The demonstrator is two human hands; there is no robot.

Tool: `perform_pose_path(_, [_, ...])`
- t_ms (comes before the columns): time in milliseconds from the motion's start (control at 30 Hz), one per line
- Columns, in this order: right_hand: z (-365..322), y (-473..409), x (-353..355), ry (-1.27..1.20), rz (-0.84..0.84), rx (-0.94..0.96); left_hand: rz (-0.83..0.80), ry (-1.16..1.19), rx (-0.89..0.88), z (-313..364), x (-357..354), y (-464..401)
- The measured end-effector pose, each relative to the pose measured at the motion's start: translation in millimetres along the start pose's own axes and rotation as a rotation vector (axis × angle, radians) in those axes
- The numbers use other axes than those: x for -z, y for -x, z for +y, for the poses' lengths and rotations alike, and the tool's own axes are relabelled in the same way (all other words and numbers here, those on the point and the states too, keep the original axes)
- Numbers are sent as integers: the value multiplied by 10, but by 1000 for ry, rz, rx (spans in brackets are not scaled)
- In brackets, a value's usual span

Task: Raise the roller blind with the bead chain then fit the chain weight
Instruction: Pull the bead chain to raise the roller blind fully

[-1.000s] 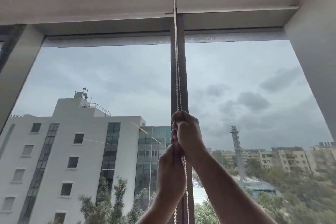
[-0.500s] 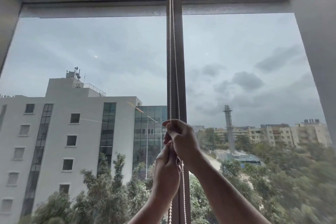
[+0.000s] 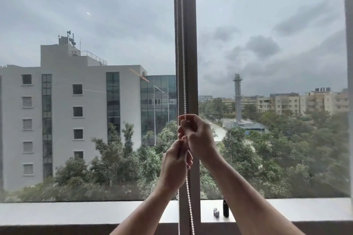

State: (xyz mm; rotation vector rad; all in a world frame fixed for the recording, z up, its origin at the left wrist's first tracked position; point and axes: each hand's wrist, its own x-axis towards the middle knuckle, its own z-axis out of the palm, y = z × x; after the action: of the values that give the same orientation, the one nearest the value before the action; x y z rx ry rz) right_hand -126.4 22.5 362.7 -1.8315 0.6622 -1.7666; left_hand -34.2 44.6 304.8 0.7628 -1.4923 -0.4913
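A white bead chain [image 3: 181,44] hangs in two strands in front of the dark window mullion [image 3: 189,63]. My right hand [image 3: 198,137] is closed around the chain at mid height. Just below it, my left hand [image 3: 175,164] also grips the chain. The strands run on down below my hands past the sill. The roller blind itself is out of the frame above. A small silvery piece [image 3: 216,212], possibly the chain weight, lies on the sill to the right of the mullion.
A grey window sill [image 3: 76,212] runs across the bottom. A small dark bottle [image 3: 226,209] stands on it beside the silvery piece. A wall edge [image 3: 349,82] bounds the window at right. Buildings and trees lie outside the glass.
The view has tilted down: the window head and blind edge left the frame and the sill came into view. Both hands stay closed on the chain, one above the other.
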Motion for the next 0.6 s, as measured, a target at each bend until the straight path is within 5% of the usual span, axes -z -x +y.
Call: perform_pose_path(600, [995, 993, -103, 0, 10, -252, -55, 4, 241, -977, 95, 778])
